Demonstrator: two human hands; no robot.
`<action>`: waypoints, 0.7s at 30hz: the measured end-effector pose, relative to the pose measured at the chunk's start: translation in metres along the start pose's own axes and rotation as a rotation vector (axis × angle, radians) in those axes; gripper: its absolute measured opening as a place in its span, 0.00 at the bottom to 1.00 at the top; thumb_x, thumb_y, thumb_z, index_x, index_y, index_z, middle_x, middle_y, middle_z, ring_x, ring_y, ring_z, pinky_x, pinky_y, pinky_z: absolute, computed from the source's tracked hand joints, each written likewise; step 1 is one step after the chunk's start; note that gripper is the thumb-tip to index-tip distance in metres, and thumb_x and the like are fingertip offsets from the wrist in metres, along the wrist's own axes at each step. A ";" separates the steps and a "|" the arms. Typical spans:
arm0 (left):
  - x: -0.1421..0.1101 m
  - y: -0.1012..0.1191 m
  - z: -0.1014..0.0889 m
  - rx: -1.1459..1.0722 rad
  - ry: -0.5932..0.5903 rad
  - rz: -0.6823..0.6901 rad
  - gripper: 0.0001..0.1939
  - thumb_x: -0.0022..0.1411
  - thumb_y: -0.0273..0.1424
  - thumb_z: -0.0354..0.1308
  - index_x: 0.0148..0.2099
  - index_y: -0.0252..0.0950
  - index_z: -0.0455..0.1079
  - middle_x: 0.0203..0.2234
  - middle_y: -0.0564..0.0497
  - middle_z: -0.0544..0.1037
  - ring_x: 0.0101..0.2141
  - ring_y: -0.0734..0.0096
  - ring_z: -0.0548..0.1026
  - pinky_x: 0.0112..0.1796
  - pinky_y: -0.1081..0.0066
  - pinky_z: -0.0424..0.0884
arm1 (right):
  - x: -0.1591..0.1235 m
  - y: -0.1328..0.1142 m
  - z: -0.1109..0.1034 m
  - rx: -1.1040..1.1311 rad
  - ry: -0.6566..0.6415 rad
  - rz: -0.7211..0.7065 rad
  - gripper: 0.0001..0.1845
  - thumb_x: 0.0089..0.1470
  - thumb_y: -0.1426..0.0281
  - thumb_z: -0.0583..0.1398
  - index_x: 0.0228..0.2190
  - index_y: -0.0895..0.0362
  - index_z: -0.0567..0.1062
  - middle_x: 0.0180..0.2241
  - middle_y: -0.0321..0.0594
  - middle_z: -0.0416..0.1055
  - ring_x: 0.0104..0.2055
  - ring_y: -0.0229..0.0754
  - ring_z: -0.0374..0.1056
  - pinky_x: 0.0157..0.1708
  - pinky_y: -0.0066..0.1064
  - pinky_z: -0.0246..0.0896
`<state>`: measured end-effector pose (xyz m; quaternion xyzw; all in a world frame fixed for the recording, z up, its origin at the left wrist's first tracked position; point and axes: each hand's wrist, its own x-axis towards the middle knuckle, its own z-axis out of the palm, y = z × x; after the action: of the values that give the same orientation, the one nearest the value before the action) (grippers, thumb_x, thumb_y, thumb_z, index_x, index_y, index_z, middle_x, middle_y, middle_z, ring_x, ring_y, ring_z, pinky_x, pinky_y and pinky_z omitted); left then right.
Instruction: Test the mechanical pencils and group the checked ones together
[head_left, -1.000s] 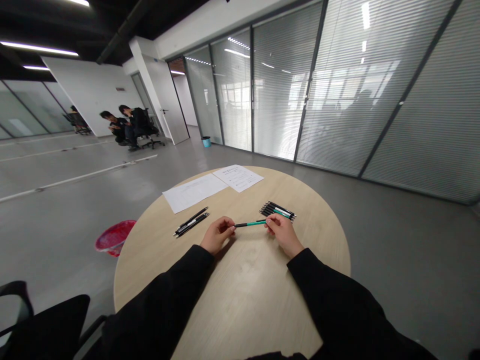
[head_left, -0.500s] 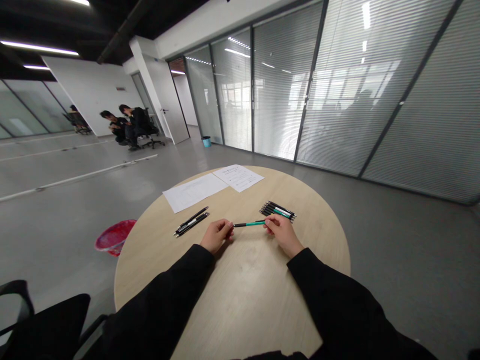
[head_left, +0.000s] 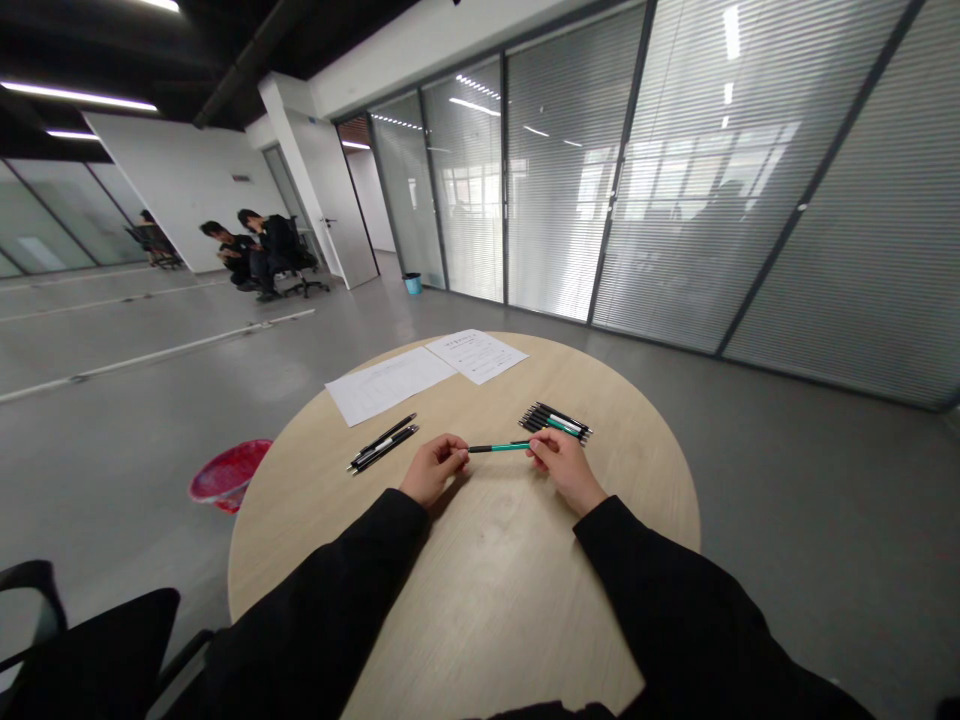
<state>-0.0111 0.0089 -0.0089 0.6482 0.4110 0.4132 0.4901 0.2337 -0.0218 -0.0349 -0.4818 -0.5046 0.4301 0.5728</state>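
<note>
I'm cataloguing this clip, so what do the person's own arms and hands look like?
The left sleeve and right sleeve are plain black, long and loose, ending at the wrists. The left hand and right hand are bare, without gloves.

The pen (head_left: pixel 499 448) is teal and black, the tabletop (head_left: pixel 495 590) pale wood-grain, the blinds (head_left: pixel 555 170) grey-striped.

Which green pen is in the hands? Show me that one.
The green-and-black pen held between the left hand and right hand. The bundle's green pen lies on the table, untouched.
</note>
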 end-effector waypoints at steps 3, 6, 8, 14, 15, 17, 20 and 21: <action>0.000 0.000 0.001 0.014 0.011 -0.004 0.18 0.55 0.45 0.62 0.33 0.34 0.68 0.21 0.55 0.72 0.22 0.74 0.70 0.27 0.72 0.65 | 0.000 0.001 0.000 -0.010 -0.001 -0.006 0.20 0.49 0.52 0.63 0.32 0.58 0.74 0.26 0.41 0.75 0.23 0.37 0.65 0.21 0.28 0.58; 0.000 0.000 0.002 0.035 0.023 -0.015 0.20 0.56 0.48 0.60 0.30 0.35 0.67 0.19 0.55 0.71 0.20 0.75 0.68 0.25 0.73 0.64 | 0.001 0.003 0.000 -0.014 -0.004 -0.010 0.20 0.50 0.52 0.63 0.32 0.57 0.74 0.27 0.41 0.75 0.23 0.37 0.65 0.21 0.27 0.57; 0.000 0.000 0.002 0.044 0.012 -0.024 0.22 0.58 0.50 0.58 0.28 0.35 0.65 0.17 0.56 0.69 0.19 0.75 0.67 0.25 0.73 0.63 | 0.001 0.004 0.000 -0.011 -0.007 -0.012 0.19 0.50 0.53 0.63 0.32 0.57 0.74 0.26 0.40 0.75 0.23 0.37 0.65 0.22 0.27 0.58; 0.001 -0.002 0.002 -0.040 -0.018 0.008 0.19 0.56 0.46 0.62 0.36 0.35 0.66 0.21 0.56 0.71 0.21 0.77 0.67 0.24 0.75 0.63 | 0.002 0.004 0.000 0.006 0.001 -0.017 0.19 0.50 0.53 0.63 0.32 0.57 0.75 0.26 0.40 0.74 0.23 0.37 0.65 0.22 0.28 0.59; 0.001 -0.002 0.002 -0.062 -0.025 0.012 0.19 0.54 0.44 0.64 0.38 0.35 0.66 0.22 0.56 0.71 0.21 0.77 0.68 0.24 0.75 0.64 | 0.002 0.004 -0.001 0.007 0.003 -0.017 0.19 0.50 0.53 0.63 0.32 0.57 0.75 0.26 0.40 0.74 0.23 0.37 0.65 0.22 0.28 0.59; 0.001 -0.002 0.002 -0.073 -0.042 0.016 0.19 0.52 0.42 0.67 0.39 0.35 0.66 0.23 0.56 0.71 0.22 0.77 0.69 0.25 0.75 0.65 | 0.002 0.005 -0.001 0.009 0.005 -0.016 0.19 0.50 0.53 0.63 0.32 0.58 0.75 0.26 0.40 0.74 0.23 0.37 0.66 0.23 0.28 0.59; 0.000 -0.001 0.001 -0.041 -0.044 0.021 0.17 0.54 0.42 0.65 0.35 0.34 0.66 0.22 0.56 0.71 0.22 0.77 0.69 0.26 0.74 0.66 | 0.001 0.004 -0.001 0.006 0.005 -0.020 0.19 0.50 0.54 0.63 0.32 0.57 0.74 0.27 0.40 0.75 0.24 0.37 0.66 0.23 0.28 0.60; 0.000 -0.001 0.001 -0.031 -0.040 0.024 0.17 0.54 0.43 0.64 0.35 0.34 0.66 0.22 0.56 0.71 0.21 0.77 0.68 0.25 0.74 0.65 | 0.001 0.003 -0.001 0.002 0.000 -0.020 0.18 0.51 0.54 0.63 0.32 0.57 0.74 0.27 0.40 0.75 0.24 0.37 0.66 0.23 0.28 0.60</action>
<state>-0.0105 0.0087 -0.0098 0.6535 0.3869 0.4122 0.5034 0.2349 -0.0206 -0.0381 -0.4763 -0.5092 0.4246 0.5776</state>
